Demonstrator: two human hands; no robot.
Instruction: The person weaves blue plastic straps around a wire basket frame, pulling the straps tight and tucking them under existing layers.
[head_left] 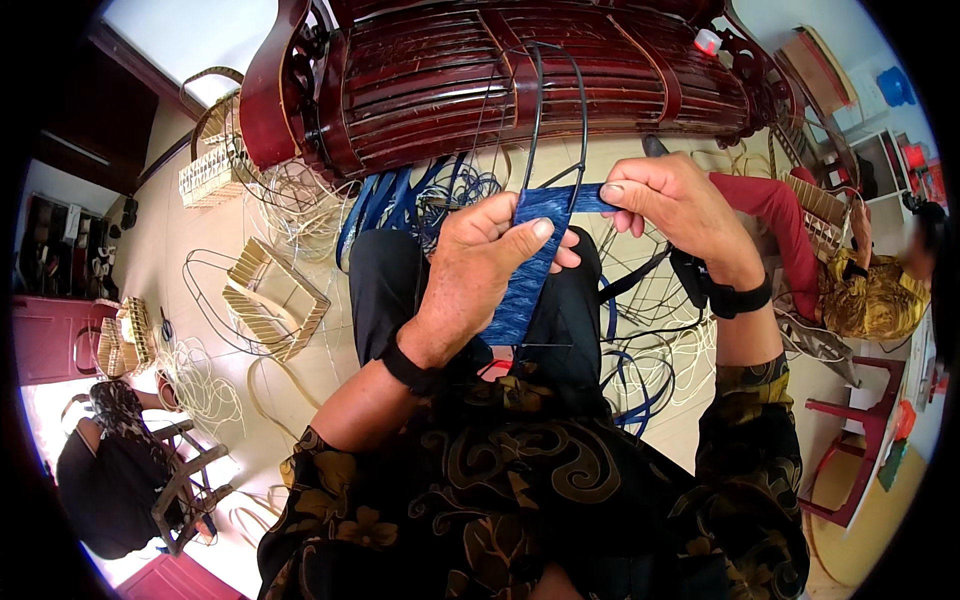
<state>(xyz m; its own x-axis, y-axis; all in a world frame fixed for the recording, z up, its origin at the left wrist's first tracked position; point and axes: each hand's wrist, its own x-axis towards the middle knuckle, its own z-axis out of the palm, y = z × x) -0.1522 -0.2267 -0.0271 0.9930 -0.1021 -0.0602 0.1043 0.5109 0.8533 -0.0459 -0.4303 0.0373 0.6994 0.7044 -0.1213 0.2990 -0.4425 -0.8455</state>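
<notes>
Over my lap stands a narrow black wire frame [540, 110], its upper part bare and its lower part covered by a woven blue panel [520, 290]. My left hand [482, 265] grips that panel near its upper edge, thumb lying across the front and fingertips showing past the right side. A flat blue strip [585, 198] runs from the top of the weave out to the right. My right hand [675, 205] pinches its end between thumb and fingers, and the strip looks taut between both hands.
A dark red slatted wooden bench [420, 90] stands ahead. Blue strips [385, 200] and tangled pale strips [300, 215] litter the tiled floor. A half-made pale basket [275, 298] lies left. Other people sit at right [870, 290] and lower left [115, 470].
</notes>
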